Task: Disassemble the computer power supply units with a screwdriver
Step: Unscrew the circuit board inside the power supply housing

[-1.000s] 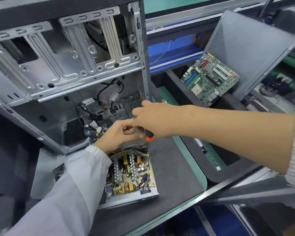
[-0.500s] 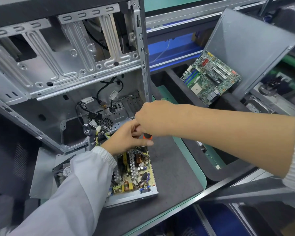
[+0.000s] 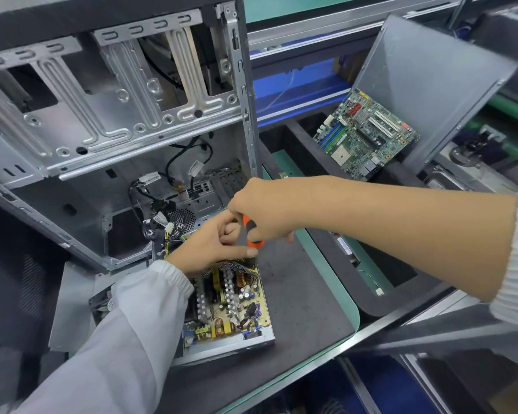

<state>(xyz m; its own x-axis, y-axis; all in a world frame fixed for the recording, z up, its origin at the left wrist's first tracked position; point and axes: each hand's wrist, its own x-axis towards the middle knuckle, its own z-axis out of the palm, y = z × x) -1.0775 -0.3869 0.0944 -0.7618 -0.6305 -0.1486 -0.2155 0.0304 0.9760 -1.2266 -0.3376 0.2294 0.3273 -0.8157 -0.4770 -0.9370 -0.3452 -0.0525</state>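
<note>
**Both hands close on the screwdriver above the opened supply**

The right hand point(image 3: 263, 210) curls around the orange-and-black handle of the screwdriver point(image 3: 249, 227), with only a short stretch of handle showing beneath the palm; its tip is hidden. The left hand point(image 3: 213, 245), in a white sleeve, has its fingers curled in against that handle, thumb stretched below it, though whether it pinches the shaft or a screw cannot be told.

Compared with 1 second ago, the left hand has risen and slid right to meet the tool, and the right hand has rolled so more orange shows. This looks like a regrip or bit alignment, not active turning, so the next screw is probably not yet engaged.

Just below the hands lies the open silver metal power supply unit point(image 3: 231, 348), its yellow circuit board point(image 3: 237, 306) exposed on the dark grey mat point(image 3: 299, 297). The bare steel computer case point(image 3: 117, 121) stands behind. A green motherboard point(image 3: 362, 132) leans against a grey metal panel point(image 3: 431, 82), well apart to the right.
</note>
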